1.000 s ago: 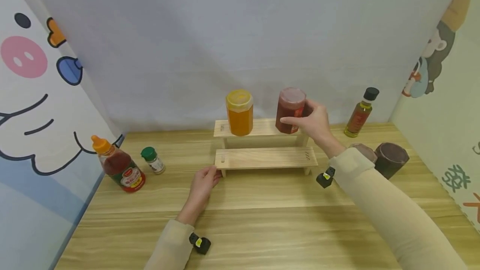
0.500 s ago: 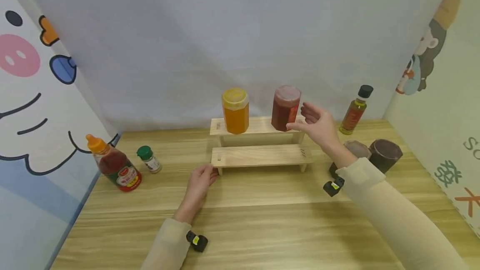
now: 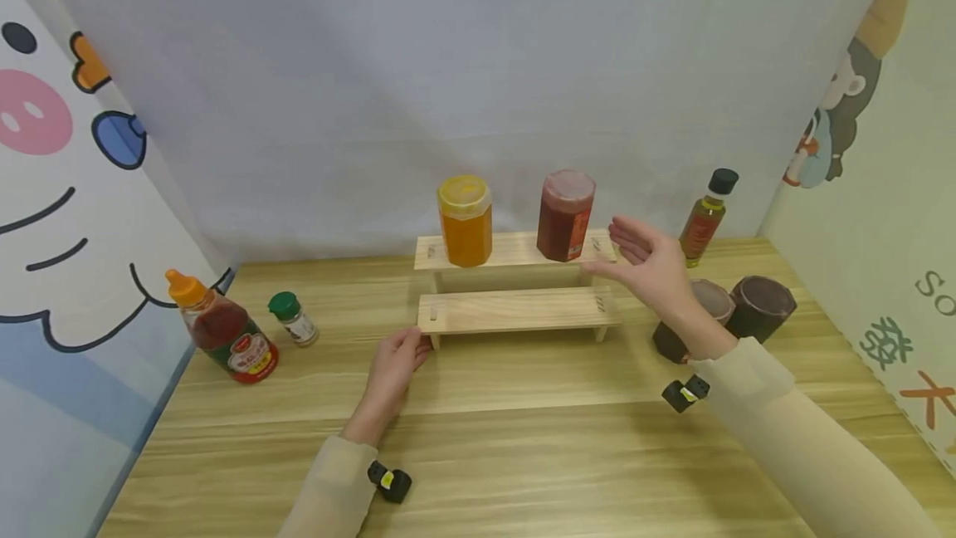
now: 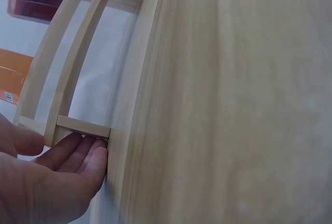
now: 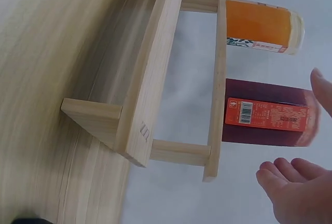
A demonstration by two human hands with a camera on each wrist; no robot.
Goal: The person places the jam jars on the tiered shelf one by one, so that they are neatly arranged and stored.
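The red jar (image 3: 565,218) is stood upright on the upper board (image 3: 515,249) of a wooden shelf (image 3: 515,311), toward its right end. Its long axis is vertical, its pale lid (image 3: 569,185) is pointed upward, and its red label (image 5: 270,115) is turned toward the right and front. To its left on the same board, well apart, an orange jar (image 3: 466,227) is likewise set upright with its yellow lid uppermost. The long axis of the shelf is laid from left to right across the desk (image 3: 523,455).

The right hand (image 3: 660,276) is held just beside the red jar, on its right; its grip is spread, with thumb and fingers apart and the palm turned toward the glass. By the left hand (image 3: 394,359) the shelf is held at its lower left corner, with curled fingers set against the front leg.

At the right, two dark jars (image 3: 760,310) are stood side by side, one partly hidden by the right wrist, and an oil bottle (image 3: 699,231) is placed behind them, cap upward. At the left, a sauce bottle (image 3: 231,335) is stood nozzle upward beside a green-capped shaker (image 3: 294,320).
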